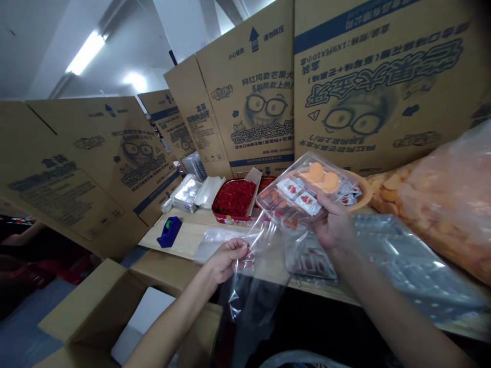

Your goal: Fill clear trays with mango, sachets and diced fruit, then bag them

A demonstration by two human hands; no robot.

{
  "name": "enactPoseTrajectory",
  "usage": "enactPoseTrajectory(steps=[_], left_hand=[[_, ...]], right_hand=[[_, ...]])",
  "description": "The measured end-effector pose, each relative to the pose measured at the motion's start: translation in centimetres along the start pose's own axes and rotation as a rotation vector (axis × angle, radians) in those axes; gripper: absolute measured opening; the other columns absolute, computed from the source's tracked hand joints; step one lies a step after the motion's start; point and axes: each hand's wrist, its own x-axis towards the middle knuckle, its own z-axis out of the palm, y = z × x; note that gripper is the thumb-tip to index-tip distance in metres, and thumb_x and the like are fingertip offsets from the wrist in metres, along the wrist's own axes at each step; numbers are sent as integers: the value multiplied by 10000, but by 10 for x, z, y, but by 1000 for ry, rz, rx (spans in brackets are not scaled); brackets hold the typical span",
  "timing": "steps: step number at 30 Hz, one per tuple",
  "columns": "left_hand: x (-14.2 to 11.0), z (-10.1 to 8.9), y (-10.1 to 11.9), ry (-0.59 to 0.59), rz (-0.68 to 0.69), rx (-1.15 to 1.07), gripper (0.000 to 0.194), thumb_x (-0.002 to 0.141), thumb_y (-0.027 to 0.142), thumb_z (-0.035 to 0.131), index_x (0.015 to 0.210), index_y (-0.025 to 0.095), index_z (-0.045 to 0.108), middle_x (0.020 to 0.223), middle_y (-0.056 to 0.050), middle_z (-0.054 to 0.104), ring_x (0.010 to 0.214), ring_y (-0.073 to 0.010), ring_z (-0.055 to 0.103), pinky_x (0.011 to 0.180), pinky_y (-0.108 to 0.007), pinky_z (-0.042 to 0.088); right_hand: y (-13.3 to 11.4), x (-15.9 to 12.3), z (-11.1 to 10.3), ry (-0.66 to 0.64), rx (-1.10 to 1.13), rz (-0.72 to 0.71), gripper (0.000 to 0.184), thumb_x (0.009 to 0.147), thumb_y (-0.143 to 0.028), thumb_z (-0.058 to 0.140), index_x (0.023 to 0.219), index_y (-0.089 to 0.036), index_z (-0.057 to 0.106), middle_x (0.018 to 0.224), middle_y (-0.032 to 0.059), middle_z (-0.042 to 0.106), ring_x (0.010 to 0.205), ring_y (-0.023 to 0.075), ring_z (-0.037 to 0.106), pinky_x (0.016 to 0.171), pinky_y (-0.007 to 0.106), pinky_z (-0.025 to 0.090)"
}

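While the right grip (333, 225) clamps a clear tray (295, 191) of orange pieces and sachets above the counter (180, 240), the left grip (228, 260) pinches a clear bag (249, 271) hanging just below it (fingers closed on the film). Behind them sit a red tin (233, 198) and a blue tape dispenser (169, 231), with printed cartons (245, 92) standing beyond and a bulging bag (433, 199) at right.
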Motion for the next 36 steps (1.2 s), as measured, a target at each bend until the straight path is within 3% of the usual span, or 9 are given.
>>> enactPoseTrajectory(steps=[10,19,26,29,34,36], left_hand=[[2,-1,-6,80,54,-79,418,441,277,871,686,140,562,611,11,595,598,-94,589,659,-244,509],[-4,4,-9,112,141,-3,373,531,327,827,710,140,560,660,-18,630,658,-130,611,666,-280,514],[0,4,-8,183,228,-47,371,536,303,825,715,144,541,628,0,617,653,-136,620,680,-289,516],[-2,4,-6,134,190,-11,343,560,298,814,726,139,559,639,1,616,639,-131,619,663,-286,522],[-7,5,4,-106,11,136,449,620,302,777,1003,140,608,753,-59,678,614,-159,645,629,-294,524],[-6,7,7,-156,-24,169,434,645,320,757,1009,139,605,805,-87,690,637,-184,661,615,-303,527]], right_hand=[[3,4,-19,-1,-58,55,250,647,-119,639,892,-149,675,894,42,709,925,188,650,814,294,545],[10,6,-26,-101,-54,97,222,633,-158,681,854,-156,690,877,34,717,977,197,634,832,265,538],[12,5,-31,-75,-63,129,269,631,-154,682,898,-187,696,930,21,716,946,187,647,786,241,556],[13,3,-29,-126,-108,153,279,649,-181,684,926,-210,695,939,14,715,980,196,636,819,258,546],[17,0,-26,-161,-192,302,252,649,-196,682,900,-177,703,1078,59,675,1068,233,591,867,310,526],[20,-1,-26,-208,-234,373,222,652,-206,684,867,-160,707,1116,77,658,1086,244,578,895,334,509]])
